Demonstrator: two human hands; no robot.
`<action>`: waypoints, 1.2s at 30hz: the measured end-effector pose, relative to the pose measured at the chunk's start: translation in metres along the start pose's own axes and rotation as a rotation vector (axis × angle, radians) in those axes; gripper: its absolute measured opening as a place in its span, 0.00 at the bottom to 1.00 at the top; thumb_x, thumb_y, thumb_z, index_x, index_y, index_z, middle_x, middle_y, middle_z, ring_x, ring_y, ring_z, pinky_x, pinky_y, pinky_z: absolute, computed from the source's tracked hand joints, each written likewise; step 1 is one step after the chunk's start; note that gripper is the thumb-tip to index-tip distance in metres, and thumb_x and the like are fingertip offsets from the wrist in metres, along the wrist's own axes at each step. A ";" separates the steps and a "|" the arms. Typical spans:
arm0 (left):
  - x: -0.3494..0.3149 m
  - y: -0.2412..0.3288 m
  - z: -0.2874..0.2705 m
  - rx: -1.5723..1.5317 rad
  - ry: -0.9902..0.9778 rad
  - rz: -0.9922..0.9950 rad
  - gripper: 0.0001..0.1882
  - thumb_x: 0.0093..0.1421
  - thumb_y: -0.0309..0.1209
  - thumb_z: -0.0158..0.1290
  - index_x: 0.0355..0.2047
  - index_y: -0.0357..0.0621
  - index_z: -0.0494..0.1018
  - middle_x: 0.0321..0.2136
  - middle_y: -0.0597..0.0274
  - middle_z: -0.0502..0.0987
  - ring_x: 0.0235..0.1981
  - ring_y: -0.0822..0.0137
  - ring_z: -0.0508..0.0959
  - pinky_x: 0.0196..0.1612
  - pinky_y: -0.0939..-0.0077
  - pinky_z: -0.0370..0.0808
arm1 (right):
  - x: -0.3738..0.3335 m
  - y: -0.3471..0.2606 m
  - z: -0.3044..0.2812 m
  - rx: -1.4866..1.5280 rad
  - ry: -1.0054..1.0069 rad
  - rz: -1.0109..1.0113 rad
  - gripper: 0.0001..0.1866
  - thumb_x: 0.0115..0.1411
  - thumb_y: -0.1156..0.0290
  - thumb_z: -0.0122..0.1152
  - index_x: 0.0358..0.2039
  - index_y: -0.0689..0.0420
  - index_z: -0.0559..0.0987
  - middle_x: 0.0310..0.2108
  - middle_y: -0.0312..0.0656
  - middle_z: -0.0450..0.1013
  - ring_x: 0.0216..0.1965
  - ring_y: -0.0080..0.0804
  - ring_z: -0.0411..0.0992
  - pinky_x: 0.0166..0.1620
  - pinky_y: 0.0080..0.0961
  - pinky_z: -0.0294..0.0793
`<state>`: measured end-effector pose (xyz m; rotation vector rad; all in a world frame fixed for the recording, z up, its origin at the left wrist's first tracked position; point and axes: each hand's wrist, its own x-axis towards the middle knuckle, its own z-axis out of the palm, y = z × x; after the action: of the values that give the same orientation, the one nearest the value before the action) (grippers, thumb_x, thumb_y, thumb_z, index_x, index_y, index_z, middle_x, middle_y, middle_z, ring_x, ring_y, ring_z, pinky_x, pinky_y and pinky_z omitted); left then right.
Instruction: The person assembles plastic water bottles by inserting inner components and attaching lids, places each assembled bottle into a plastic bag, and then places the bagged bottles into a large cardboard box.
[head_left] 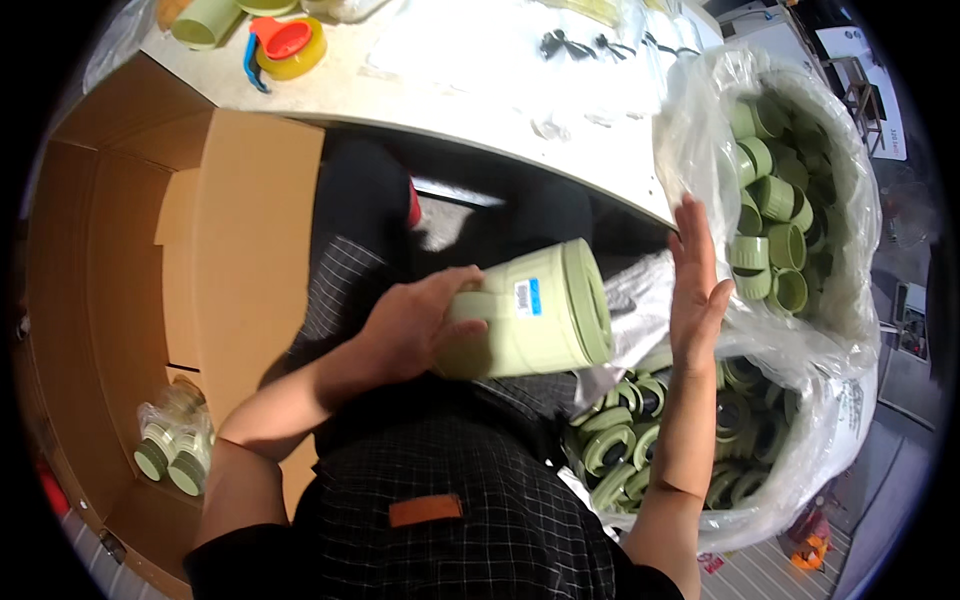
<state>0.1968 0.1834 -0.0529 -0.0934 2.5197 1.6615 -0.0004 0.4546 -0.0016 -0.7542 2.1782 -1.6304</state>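
A pale green lidded tumbler [535,325] lies tilted on its side above my lap. It has a blue and white sticker, and its lid end points right. The fingers and thumb of my left hand [415,325] are wrapped round its other end. My right hand [693,285] is raised beyond the lid, apart from the tumbler, flat with fingers stretched out and nothing in it. It is beside a clear plastic bag [700,125] of green cup-shaped parts [775,198]. Under my right forearm, a second plastic bag [815,455] holds green ring-shaped lids [607,450] with dark centres.
At the left stands an open cardboard box [260,230] with bagged green-capped items [170,455] in it. The white table [400,100] ahead carries a yellow tape roll [305,62], a red scoop-like piece [283,40], a green cup [205,22] and clear plastic with black ties [565,45].
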 end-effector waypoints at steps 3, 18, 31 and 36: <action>0.007 0.039 -0.019 0.078 0.086 0.336 0.31 0.59 0.43 0.61 0.58 0.39 0.68 0.59 0.50 0.71 0.51 0.47 0.77 0.52 0.59 0.76 | -0.030 0.031 0.033 -0.255 -0.258 0.081 0.54 0.63 0.25 0.31 0.73 0.62 0.50 0.73 0.53 0.48 0.74 0.46 0.45 0.73 0.41 0.39; 0.291 -0.104 -0.098 0.319 0.295 0.095 0.07 0.55 0.27 0.62 0.31 0.37 0.76 0.30 0.54 0.74 0.35 0.55 0.75 0.42 0.67 0.73 | 0.045 0.023 0.032 0.149 -0.387 0.098 0.44 0.57 0.41 0.57 0.61 0.68 0.68 0.60 0.54 0.67 0.62 0.49 0.65 0.64 0.37 0.63; 0.251 -0.008 -0.048 -0.368 0.103 0.066 0.15 0.69 0.33 0.46 0.31 0.36 0.77 0.30 0.56 0.81 0.35 0.68 0.79 0.44 0.71 0.75 | 0.148 0.106 0.081 -0.066 0.047 0.214 0.16 0.59 0.68 0.70 0.41 0.66 0.78 0.32 0.38 0.78 0.31 0.22 0.73 0.38 0.20 0.74; 0.201 -0.011 -0.046 -0.368 0.108 0.085 0.13 0.68 0.32 0.49 0.30 0.35 0.74 0.30 0.58 0.80 0.34 0.68 0.79 0.42 0.69 0.76 | 0.133 0.074 0.092 0.470 0.017 0.141 0.10 0.54 0.75 0.70 0.35 0.64 0.80 0.31 0.34 0.77 0.31 0.18 0.70 0.36 0.17 0.70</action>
<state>-0.0038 0.1398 -0.0725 -0.1131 2.2852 2.1927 -0.0747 0.3204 -0.0922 -0.4392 1.7055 -1.9659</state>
